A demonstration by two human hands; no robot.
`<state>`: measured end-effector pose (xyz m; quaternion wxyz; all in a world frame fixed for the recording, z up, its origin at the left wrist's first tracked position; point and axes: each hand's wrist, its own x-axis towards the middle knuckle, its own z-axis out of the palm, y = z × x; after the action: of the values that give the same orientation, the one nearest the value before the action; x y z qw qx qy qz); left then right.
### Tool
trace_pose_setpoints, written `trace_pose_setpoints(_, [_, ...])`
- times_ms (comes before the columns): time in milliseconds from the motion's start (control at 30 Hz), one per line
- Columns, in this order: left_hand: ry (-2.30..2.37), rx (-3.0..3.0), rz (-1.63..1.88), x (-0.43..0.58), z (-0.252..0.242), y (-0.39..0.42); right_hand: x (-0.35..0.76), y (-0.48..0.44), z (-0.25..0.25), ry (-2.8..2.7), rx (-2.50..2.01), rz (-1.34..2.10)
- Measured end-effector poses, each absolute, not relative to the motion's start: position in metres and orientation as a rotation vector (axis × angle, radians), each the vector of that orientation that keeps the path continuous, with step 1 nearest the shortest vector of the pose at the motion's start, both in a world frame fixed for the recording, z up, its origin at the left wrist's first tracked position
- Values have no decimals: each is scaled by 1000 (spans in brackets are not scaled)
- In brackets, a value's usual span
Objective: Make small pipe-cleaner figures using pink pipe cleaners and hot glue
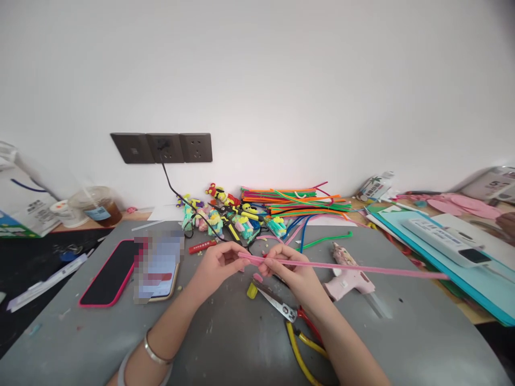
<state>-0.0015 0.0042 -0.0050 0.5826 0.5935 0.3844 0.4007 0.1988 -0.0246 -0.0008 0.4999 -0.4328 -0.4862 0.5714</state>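
Near one end, my left fingers (233, 267) and right fingers (281, 272) pinch the pink strip (386, 271) above the desk (225, 348), probably for steadiness; its free length points toward the desk's right edge.

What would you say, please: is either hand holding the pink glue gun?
No, the pink glue gun lies on the gray surface, while the left hand and right hand hold the long pink strip.
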Motion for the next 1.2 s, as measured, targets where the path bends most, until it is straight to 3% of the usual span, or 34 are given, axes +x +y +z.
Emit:
trace_pose_setpoints(533, [822,1286,1000,0,0,1,202,-40,0,-1284,-1030,1368])
trace_pose_setpoints(933, [763,1143,965,-3,1,-1,196,-50,3,-1421,-923,1161])
trace_pose_setpoints(1200, [745,1146,924,-1,5,-2,197,-51,6,-1428,-932,1335])
